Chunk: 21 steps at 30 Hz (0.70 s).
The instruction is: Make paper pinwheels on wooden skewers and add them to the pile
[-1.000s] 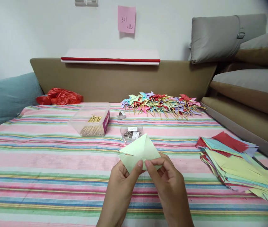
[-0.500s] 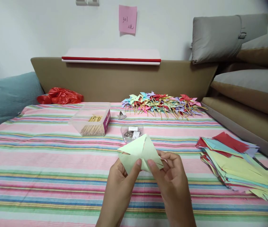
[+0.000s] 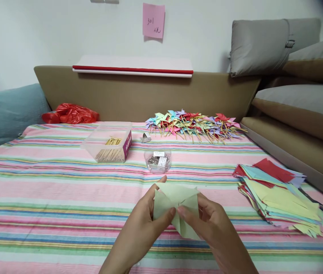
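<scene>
A pale green paper square (image 3: 178, 201) with folded flaps is held above the striped cloth, low in the middle of the head view. My left hand (image 3: 141, 226) pinches its left side, thumb on the centre and a finger up along the top edge. My right hand (image 3: 215, 228) pinches it from the right, thumb tip meeting the left thumb at the middle. Both hands are closed on the paper.
A small clear tub of metal pins (image 3: 158, 160) stands just beyond the hands. A clear box of wooden sticks (image 3: 108, 146) lies at left. A heap of finished paper pinwheels (image 3: 192, 125) lies at the back, a stack of coloured paper squares (image 3: 281, 194) at right.
The paper has turned and dropped: its upper point no longer stands up, and another flap is folded in to the centre. Both hands shifted slightly toward me.
</scene>
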Tool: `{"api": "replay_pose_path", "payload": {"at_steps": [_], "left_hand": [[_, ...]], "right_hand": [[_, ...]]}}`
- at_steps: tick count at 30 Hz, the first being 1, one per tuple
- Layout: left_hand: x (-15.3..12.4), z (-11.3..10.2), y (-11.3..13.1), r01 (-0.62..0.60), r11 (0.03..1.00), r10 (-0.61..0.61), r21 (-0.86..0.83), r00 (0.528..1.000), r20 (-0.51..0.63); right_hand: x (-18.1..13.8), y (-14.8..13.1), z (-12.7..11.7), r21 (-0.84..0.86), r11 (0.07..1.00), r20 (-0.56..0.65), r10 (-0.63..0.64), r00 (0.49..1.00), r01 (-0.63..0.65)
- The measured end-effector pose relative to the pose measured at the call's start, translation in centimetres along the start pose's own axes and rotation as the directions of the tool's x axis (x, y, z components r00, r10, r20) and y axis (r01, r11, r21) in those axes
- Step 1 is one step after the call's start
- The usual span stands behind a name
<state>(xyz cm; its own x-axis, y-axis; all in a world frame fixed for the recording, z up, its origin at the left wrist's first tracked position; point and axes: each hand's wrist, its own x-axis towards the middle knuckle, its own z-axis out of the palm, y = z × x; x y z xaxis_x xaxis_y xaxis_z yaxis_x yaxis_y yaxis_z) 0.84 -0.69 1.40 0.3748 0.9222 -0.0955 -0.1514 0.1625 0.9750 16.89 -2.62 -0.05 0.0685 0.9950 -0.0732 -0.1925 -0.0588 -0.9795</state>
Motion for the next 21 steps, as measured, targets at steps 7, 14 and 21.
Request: {"api": "replay_pose_path", "payload": {"at_steps": [7, 14, 21], "left_hand": [[-0.4, -0.8, -0.6, 0.064, 0.991, -0.067, 0.117, 0.997, 0.026], [-0.6, -0.4, 0.3, 0.03, 0.999, -0.029, -0.013, 0.997, 0.076], [0.2, 1.3, -0.9, 0.017, 0.985, -0.026, -0.173, 0.998, -0.05]], "right_hand": [[0.1, 1.1, 0.5, 0.071, 0.995, 0.055, 0.071, 0.996, -0.075], [-0.5, 1.9, 0.9, 0.351, 0.918, 0.001, 0.197, 0.98, -0.185], [0.0, 2.4, 1.8, 0.677, 0.733, -0.016, 0.115, 0.993, -0.074]]}}
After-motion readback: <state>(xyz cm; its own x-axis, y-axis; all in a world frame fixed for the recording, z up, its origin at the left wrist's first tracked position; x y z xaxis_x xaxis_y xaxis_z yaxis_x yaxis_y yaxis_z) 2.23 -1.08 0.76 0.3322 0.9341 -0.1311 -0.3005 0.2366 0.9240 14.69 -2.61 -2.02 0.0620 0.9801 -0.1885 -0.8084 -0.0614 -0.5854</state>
